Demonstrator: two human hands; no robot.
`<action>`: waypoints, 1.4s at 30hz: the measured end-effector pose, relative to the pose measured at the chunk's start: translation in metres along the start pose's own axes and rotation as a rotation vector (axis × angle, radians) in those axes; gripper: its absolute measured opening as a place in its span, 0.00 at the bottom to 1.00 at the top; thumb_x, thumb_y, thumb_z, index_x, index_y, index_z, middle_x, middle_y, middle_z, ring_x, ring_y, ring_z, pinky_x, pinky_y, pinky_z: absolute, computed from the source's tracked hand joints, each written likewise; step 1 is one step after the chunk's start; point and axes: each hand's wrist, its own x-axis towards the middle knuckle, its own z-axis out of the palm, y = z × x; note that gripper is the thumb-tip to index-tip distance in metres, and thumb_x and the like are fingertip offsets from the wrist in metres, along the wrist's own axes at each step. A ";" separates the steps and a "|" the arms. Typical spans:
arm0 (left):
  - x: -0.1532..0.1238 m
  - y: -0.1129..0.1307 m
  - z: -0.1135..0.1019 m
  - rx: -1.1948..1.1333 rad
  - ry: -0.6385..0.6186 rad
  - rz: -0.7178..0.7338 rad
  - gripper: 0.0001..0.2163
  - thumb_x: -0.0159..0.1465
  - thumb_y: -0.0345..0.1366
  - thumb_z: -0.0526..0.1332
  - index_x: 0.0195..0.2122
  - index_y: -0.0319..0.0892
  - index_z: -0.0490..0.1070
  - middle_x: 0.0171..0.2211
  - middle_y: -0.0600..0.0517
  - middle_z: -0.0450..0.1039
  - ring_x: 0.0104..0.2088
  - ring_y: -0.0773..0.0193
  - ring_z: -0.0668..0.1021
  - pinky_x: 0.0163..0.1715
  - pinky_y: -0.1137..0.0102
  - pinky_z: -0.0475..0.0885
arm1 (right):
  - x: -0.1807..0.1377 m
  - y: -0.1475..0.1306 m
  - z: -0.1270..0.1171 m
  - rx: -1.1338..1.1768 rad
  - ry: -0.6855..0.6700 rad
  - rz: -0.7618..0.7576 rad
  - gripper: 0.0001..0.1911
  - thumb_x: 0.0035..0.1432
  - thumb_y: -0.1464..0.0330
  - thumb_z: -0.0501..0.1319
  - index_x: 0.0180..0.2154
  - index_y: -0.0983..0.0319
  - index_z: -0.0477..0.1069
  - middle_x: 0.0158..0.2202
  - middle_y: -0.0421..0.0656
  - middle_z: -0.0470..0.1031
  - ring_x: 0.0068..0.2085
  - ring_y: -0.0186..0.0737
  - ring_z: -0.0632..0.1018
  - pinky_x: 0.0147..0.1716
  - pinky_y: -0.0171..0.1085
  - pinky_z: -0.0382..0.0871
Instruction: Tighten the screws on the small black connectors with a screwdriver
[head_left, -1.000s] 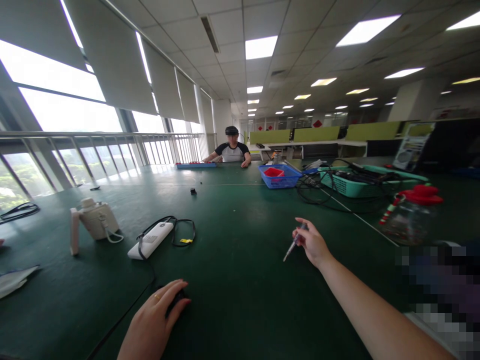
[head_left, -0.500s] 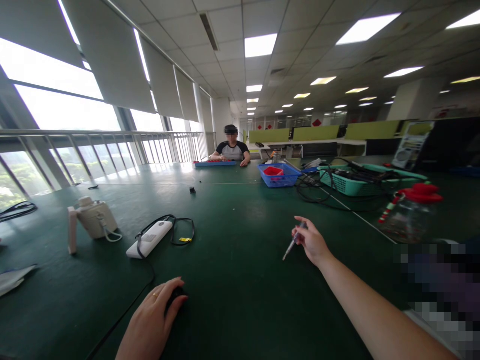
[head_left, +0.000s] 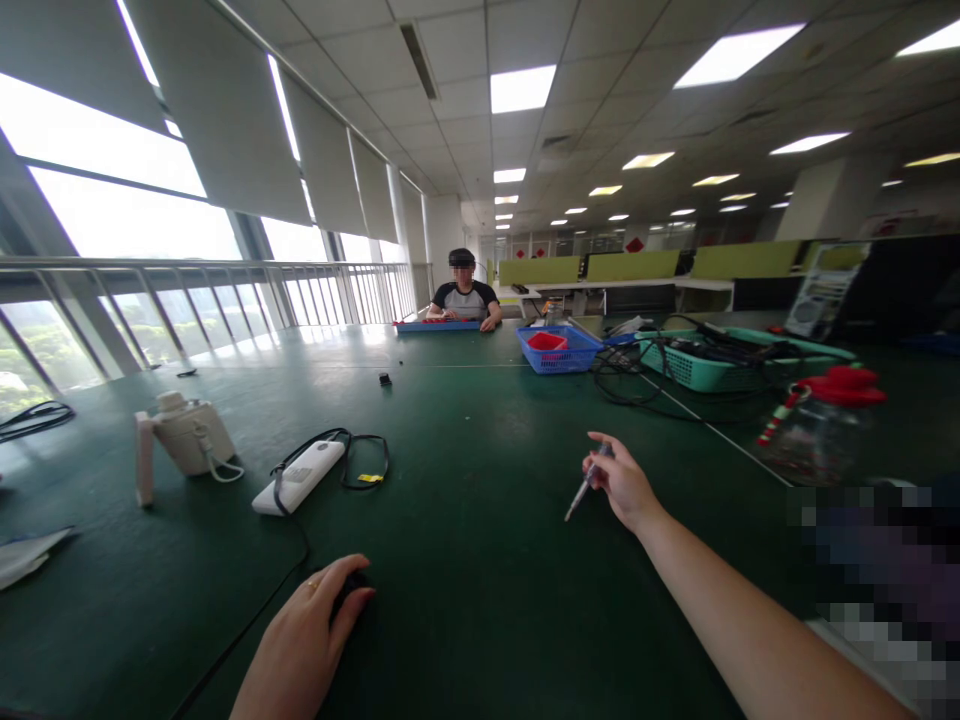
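1 R hand (head_left: 622, 486) pinching tool (head_left: 581, 495), L hand (head_left: 304, 630) half-curled round blk obj. (head_left: 349, 588)

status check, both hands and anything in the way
Left hand cupped over dark object, mostly hidden. Right hand gripping thin tool, tip down. Cord beside left hand, possible snag.

Left hand (head_left: 300, 632): one, bare; slender fingers. Ring (head_left: 312, 585): one, gold-coloured, narrow band, worn on a finger of the left hand; which finger, unclear; fine detail too small to read. Right hand (head_left: 626, 490): one, bare, slim at wrist. Right forearm (head_left: 731, 600): bare, smooth in outline, broadening away from wrist.
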 end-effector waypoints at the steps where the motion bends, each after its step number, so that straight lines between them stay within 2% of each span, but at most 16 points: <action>1: 0.000 0.000 0.000 -0.002 -0.005 0.005 0.17 0.66 0.49 0.53 0.50 0.50 0.72 0.45 0.49 0.77 0.43 0.55 0.79 0.42 0.63 0.76 | 0.000 0.000 0.000 -0.003 -0.007 0.000 0.20 0.51 0.71 0.58 0.48 0.60 0.65 0.23 0.39 0.70 0.25 0.37 0.69 0.22 0.33 0.62; 8: 0.001 0.003 0.000 0.008 -0.011 0.042 0.17 0.66 0.48 0.52 0.50 0.49 0.72 0.47 0.49 0.76 0.46 0.54 0.78 0.46 0.60 0.75 | 0.004 0.006 -0.006 -0.010 -0.041 -0.007 0.20 0.53 0.70 0.59 0.49 0.59 0.65 0.24 0.39 0.71 0.25 0.38 0.69 0.23 0.35 0.64; 18: -0.004 0.002 -0.001 -0.031 0.060 0.117 0.16 0.67 0.45 0.51 0.50 0.49 0.71 0.48 0.49 0.75 0.50 0.54 0.76 0.52 0.59 0.72 | 0.003 0.004 -0.003 -0.027 -0.036 -0.004 0.19 0.54 0.71 0.57 0.49 0.60 0.64 0.24 0.39 0.70 0.25 0.37 0.69 0.22 0.34 0.63; 24: 0.001 -0.004 -0.004 -0.250 0.023 -0.013 0.17 0.67 0.47 0.49 0.49 0.46 0.70 0.47 0.48 0.75 0.47 0.55 0.77 0.47 0.60 0.74 | 0.001 0.001 -0.003 -0.052 -0.046 0.001 0.20 0.54 0.71 0.58 0.50 0.60 0.65 0.25 0.40 0.71 0.26 0.38 0.70 0.24 0.35 0.65; 30: 0.006 -0.016 -0.008 -0.511 0.022 -0.091 0.19 0.65 0.49 0.53 0.52 0.46 0.68 0.53 0.47 0.73 0.50 0.53 0.76 0.50 0.59 0.72 | 0.001 0.002 -0.002 -0.044 -0.030 -0.009 0.19 0.53 0.71 0.58 0.49 0.60 0.64 0.23 0.39 0.70 0.25 0.37 0.69 0.22 0.34 0.62; 36: 0.006 -0.019 -0.011 -0.507 -0.030 -0.155 0.22 0.63 0.52 0.55 0.53 0.48 0.70 0.53 0.48 0.73 0.51 0.52 0.75 0.53 0.57 0.70 | 0.001 0.002 -0.002 -0.043 -0.035 -0.009 0.21 0.52 0.70 0.59 0.49 0.59 0.65 0.24 0.39 0.70 0.25 0.38 0.70 0.22 0.34 0.63; 42: 0.004 -0.022 -0.010 -0.501 0.028 -0.148 0.22 0.64 0.50 0.54 0.54 0.47 0.70 0.53 0.48 0.73 0.55 0.51 0.73 0.54 0.57 0.69 | 0.003 0.006 -0.005 -0.042 -0.048 -0.008 0.21 0.52 0.70 0.60 0.50 0.59 0.65 0.25 0.39 0.70 0.26 0.38 0.70 0.23 0.35 0.64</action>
